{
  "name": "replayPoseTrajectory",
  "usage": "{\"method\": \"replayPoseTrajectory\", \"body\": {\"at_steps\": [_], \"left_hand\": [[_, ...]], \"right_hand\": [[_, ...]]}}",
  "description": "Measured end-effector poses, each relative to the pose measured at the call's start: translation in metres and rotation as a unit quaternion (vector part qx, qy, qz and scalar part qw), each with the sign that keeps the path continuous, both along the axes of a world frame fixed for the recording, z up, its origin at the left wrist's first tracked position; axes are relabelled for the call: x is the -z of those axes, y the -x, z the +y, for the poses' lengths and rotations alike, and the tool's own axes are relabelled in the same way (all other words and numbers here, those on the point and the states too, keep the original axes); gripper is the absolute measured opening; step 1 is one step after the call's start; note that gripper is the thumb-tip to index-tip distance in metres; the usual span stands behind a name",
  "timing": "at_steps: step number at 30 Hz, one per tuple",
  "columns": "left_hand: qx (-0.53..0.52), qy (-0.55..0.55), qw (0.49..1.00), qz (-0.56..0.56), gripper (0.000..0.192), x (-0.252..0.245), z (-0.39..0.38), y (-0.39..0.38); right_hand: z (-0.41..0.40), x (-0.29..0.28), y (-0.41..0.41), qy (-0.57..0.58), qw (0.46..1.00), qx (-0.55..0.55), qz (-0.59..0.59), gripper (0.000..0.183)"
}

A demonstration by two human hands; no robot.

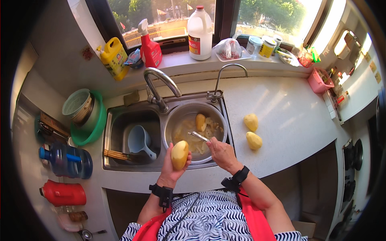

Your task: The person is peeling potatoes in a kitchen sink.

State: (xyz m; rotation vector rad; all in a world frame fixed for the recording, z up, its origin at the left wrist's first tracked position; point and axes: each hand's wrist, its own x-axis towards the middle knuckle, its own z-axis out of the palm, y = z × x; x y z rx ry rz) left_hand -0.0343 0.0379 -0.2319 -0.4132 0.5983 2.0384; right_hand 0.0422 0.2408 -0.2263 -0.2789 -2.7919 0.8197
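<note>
My left hand (175, 168) holds a partly peeled potato (179, 155) upright, with darker skin left on its lower part. In my right hand (223, 153) is a metal peeler (199, 136), its head pointing left over a round metal basin (224, 120), a little apart from the potato. The basin sits in the right part of the sink and holds water, strips of potato peel (211, 128) and another potato (200, 122). Two peeled potatoes, an upper one (251, 122) and a lower one (254, 140), lie on the white countertop (283, 120) to the right.
The left sink bowl (120, 126) holds a light blue ladle (139, 140) and a bamboo brush (116, 154). Behind stand a large faucet (161, 79) and a thin tap (221, 75). A green basin (101, 120), a blue water jug (71, 159) and a red thermos (64, 193) are at left.
</note>
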Motion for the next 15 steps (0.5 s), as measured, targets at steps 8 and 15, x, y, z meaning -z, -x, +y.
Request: {"method": "replayPoseTrajectory", "body": {"at_steps": [8, 15], "left_hand": [[-0.038, 0.006, 0.999, -0.026, 0.060, 0.004, 0.003, 0.000], [-0.009, -0.033, 0.999, -0.027, 0.051, 0.009, 0.003, -0.010]], "right_hand": [[-0.048, -0.026, -0.016, 0.083, 0.990, -0.092, 0.065, 0.021], [-0.012, 0.005, 0.003, -0.005, 1.000, 0.019, 0.007, 0.025]]}}
